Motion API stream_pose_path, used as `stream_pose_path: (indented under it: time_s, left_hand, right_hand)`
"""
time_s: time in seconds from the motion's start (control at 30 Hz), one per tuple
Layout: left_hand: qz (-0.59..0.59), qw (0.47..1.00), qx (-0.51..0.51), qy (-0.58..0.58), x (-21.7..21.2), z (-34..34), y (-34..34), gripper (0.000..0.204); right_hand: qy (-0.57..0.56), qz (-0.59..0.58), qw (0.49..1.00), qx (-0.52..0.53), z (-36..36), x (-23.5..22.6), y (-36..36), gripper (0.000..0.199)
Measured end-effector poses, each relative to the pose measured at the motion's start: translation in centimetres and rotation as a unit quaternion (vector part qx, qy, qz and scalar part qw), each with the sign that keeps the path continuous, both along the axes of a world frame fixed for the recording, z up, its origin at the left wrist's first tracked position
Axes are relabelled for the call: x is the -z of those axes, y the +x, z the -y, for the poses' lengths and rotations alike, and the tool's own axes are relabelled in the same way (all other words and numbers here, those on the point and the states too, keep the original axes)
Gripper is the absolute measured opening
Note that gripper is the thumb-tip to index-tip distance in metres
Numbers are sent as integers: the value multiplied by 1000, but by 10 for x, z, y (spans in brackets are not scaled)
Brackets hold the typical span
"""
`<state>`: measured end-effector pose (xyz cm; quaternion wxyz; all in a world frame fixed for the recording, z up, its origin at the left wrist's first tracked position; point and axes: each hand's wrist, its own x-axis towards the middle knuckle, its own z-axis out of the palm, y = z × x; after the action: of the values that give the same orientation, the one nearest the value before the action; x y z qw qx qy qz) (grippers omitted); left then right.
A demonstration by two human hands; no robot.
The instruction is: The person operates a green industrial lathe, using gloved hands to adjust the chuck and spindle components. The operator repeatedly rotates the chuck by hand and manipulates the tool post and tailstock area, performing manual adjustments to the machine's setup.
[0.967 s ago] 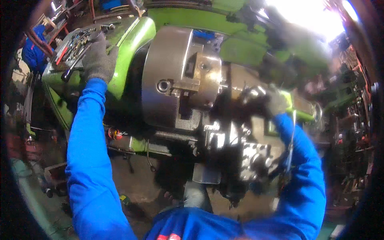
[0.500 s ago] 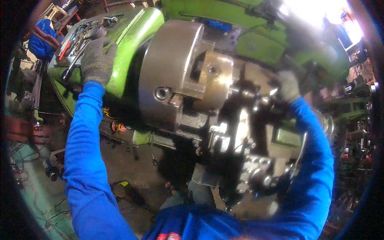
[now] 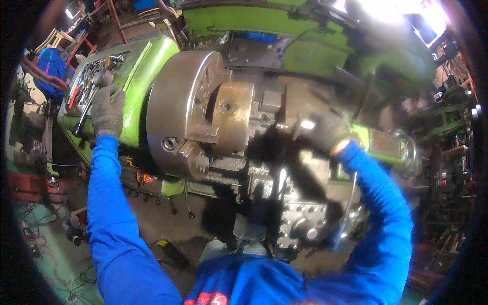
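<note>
The person is standing over a green lathe, both arms in blue sleeves reaching out across it. The left hand (image 3: 107, 109), in a grey knitted glove, is resting high on the green headstock cover (image 3: 137, 76), its fingers curling narrowly around a dark lever handle (image 3: 84, 119) that is running down and to the left from under the palm; a round knob (image 3: 104, 77) is standing just above the fingertips, with a cluster of small metal tools lying beyond it on the cover's top.

The right hand (image 3: 325, 133) is blurring with motion, so I cannot tell whether its fingers are wide, narrow or gripping anything; it is hovering over the dark tool post (image 3: 284, 168) area on the carriage. The big steel chuck (image 3: 178, 117) is lying to the left of those fingers, and the brass-coloured round workpiece (image 3: 231, 114) clamped in its jaws is facing them, its long axis running left to right along the lathe bed, toward the green tailstock (image 3: 386, 145) just beyond the right wrist.

The right hand is the nearer one to the workpiece; the left is sitting well apart from it, on the far side of the chuck. Below the right fingers, the carriage handwheels (image 3: 305, 231) are showing dimly.
</note>
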<state>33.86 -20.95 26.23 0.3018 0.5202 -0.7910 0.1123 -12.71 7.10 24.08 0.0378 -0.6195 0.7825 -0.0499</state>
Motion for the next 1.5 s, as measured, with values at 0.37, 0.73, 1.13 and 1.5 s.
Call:
stream_pose_path:
  time_s: [0.37, 0.73, 1.13, 1.5]
  left_hand:
    - [-59, 998, 27, -17, 25, 41, 47, 27]
    - [-2, 1000, -16, -9, 19, 25, 19, 27]
    - [-30, 998, -5, -49, 23, 19, 24, 29]
    - [-15, 999, 2, -44, 16, 15, 19, 27]
  right_hand:
    - [78, 25, 994, -79, 15, 16, 22, 21]
    - [35, 101, 991, -76, 0, -27, 21, 44]
    - [51, 76, 994, -60, 45, 0, -37, 22]
    - [220, 67, 906, -356, 113, 58, -98, 20]
